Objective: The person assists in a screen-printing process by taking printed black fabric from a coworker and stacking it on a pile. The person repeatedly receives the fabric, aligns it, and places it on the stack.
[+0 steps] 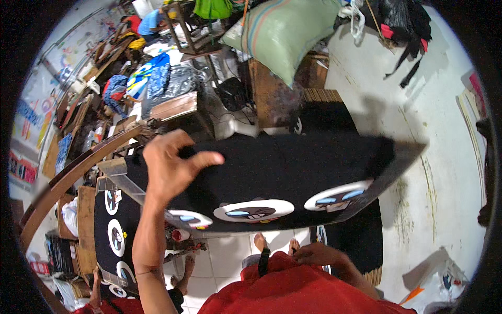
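Observation:
A wide board covered in black cloth (272, 162) is tilted up in front of me. Along its near side run white oval prints with blue-eyed cartoon faces (253, 211). My left hand (171, 165) is at the board's upper left, fingers curled over the far edge and thumb laid across the cloth. Motion blurs the hand and the board's right end. My right hand (316, 254) is low, close against my red shirt (293, 288); it lies in shade and its fingers are hard to make out.
More black printed panels lie at the left (117, 230) and right (355, 240). A bulging pale green sack (287, 39) rests on a wooden cabinet (272, 94). A curved brown wooden rail (78, 162) crosses the left. Another person's arm (96, 288) shows at lower left.

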Tool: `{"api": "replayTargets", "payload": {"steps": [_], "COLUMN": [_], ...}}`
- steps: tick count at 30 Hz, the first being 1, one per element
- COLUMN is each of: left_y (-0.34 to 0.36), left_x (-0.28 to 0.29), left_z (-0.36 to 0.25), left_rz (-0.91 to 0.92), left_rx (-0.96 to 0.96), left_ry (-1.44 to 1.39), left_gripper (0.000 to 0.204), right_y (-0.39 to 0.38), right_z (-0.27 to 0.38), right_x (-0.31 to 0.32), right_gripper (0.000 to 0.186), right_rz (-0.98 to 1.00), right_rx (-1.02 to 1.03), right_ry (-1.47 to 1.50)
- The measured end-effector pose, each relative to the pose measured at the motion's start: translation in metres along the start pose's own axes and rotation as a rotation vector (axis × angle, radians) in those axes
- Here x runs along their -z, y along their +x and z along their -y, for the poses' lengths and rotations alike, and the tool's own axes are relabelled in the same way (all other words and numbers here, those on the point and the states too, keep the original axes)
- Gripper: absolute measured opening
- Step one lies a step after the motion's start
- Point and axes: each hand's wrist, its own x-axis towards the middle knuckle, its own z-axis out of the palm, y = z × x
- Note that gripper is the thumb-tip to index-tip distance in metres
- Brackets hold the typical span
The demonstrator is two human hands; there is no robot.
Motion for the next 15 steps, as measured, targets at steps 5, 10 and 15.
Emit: {"api": "replayTargets", "payload": {"steps": [5, 10, 15], "left_y": [-0.031, -0.047, -0.05], "left_x": [-0.05, -0.102, -0.148], "left_z": [-0.01, 0.004, 0.034], "left_rz": [0.117, 0.254, 0.522], "left_rx": [-0.528, -0.741, -0.587], "left_ry": [-0.141, -0.255, -0.257], "left_gripper": [0.054, 0.046, 0.043], "right_y": [-0.07, 0.032, 0.101], "right_z": [0.16, 0.166, 0.102], "right_x": [0.021, 0.028, 0.025], "right_gripper": [0.044, 0.036, 0.024], "right_rz": [-0.901, -0.598, -0.617], "right_rx": [0.572, 0.194, 0.131], "right_ry": [-0.624, -0.507, -0.532]}}
